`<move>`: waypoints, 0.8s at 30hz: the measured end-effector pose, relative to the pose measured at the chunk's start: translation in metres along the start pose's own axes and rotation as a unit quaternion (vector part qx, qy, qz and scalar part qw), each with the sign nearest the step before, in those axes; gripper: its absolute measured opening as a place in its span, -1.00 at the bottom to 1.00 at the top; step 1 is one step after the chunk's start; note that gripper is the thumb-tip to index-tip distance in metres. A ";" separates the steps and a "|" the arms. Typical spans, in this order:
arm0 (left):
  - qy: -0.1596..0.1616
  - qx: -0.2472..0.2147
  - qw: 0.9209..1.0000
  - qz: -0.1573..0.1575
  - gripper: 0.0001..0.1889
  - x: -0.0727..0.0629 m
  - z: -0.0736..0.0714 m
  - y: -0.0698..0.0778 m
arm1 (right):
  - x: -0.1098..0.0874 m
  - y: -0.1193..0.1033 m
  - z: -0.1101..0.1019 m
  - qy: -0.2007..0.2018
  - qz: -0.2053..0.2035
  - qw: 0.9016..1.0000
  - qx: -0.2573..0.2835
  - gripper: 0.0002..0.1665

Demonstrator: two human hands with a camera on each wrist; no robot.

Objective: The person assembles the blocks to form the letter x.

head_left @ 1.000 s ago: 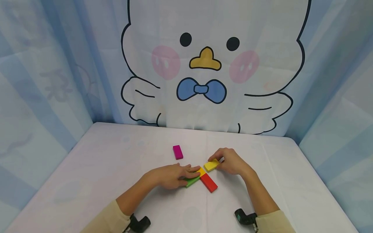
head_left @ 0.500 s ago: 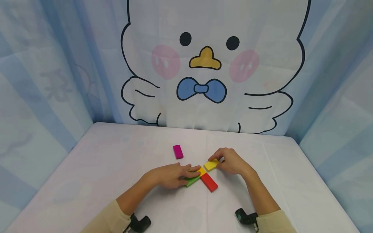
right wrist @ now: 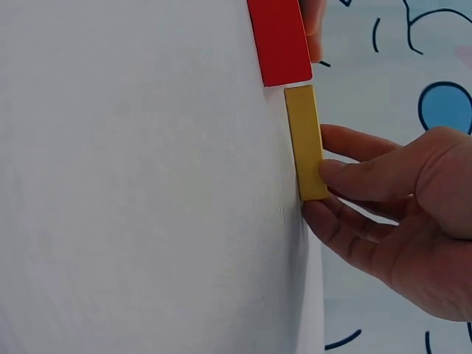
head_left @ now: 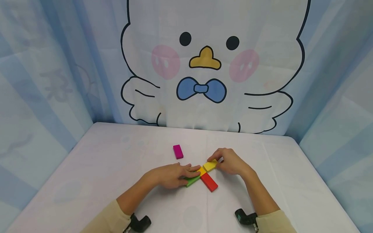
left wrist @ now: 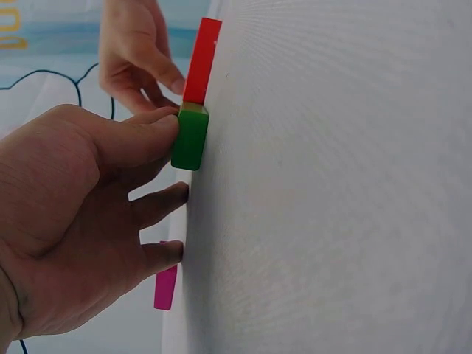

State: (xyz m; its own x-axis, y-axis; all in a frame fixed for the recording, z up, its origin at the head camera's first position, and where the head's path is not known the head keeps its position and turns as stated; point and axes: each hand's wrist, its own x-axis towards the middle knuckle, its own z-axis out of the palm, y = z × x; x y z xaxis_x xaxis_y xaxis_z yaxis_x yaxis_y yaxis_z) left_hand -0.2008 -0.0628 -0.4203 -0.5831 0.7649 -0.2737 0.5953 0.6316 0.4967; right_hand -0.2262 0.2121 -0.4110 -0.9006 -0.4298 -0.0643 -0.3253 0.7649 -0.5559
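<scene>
Right grip: I see the right hand (head_left: 228, 161) pinching the yellow block (head_left: 210, 166) between thumb and fingers; they are parted only by the block itself.
Yellow block: it lies low over the white table (head_left: 145, 145), under the fingertips, its free end pointing left from this grip.
Left grip: the left hand (head_left: 175, 175) has its fingers spread and rather straight; I see it press from above on the green block (head_left: 193, 181), with the thumb on it, and its fingertips reach to the orange block (head_left: 203, 171).
Orange block: it sits between both grips, just beside the yellow block; I cannot tell if these two touch.
Red block (head_left: 209, 182): it is near both grips, on the side toward the person, slanting away from the orange block.
Pink block (head_left: 178, 151): it lies alone beyond the left hand, apart from the others.
Behind the grips: I see a curtain (head_left: 204, 110) with a printed character wearing a blue bow tie.
Below the grips: each wrist carries a black camera (head_left: 245, 217) at a beige sleeve (head_left: 275, 223).
</scene>
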 end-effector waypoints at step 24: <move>-0.001 -0.003 1.000 0.001 -0.40 0.000 0.000 -0.001 | 0.000 -0.002 0.002 -0.007 -0.007 1.000 0.002 -0.61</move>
State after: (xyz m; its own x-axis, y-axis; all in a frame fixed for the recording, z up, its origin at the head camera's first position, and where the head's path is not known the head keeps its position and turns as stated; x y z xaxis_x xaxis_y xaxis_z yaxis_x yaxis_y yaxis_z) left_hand -0.2008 -0.0634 -0.4208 -0.5802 0.7668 -0.2746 0.5931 0.6288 0.5028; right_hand -0.2252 0.2091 -0.4120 -0.8914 -0.4480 -0.0681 -0.3372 0.7562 -0.5607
